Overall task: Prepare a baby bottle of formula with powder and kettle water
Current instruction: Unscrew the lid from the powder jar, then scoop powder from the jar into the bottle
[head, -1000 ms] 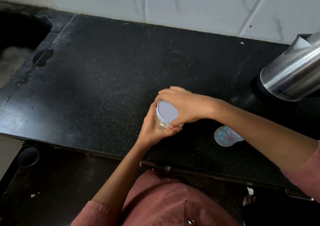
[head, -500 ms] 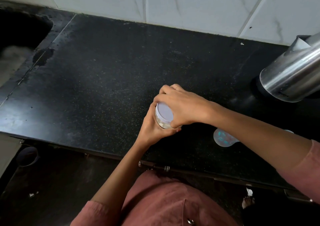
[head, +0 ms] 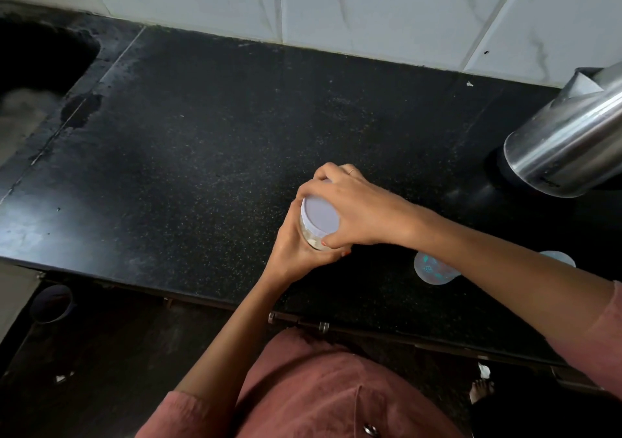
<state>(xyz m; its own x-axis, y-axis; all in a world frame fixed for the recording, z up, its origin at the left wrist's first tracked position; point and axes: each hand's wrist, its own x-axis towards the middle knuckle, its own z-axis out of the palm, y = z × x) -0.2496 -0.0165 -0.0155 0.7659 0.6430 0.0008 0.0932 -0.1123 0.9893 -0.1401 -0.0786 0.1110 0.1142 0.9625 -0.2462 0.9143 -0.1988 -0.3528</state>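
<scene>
Both your hands are on the powder jar (head: 309, 237), toward the front edge of the surface (head: 202, 151), right of its middle. Your left hand (head: 294, 252) wraps the clear body, its fingers curled round it. Your right hand (head: 353, 212) covers the white lid (head: 319, 217), its fingers (head: 326, 175) bent over the rim, gripping it. The baby bottle (head: 432, 267) is near the front edge, partly hidden by your right forearm. The steel kettle (head: 568, 145) stands at the right edge.

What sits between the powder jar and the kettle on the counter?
Nothing stands there. Past the right hand gripping the jar lid, the head view shows only bare black counter up to the kettle.
</scene>
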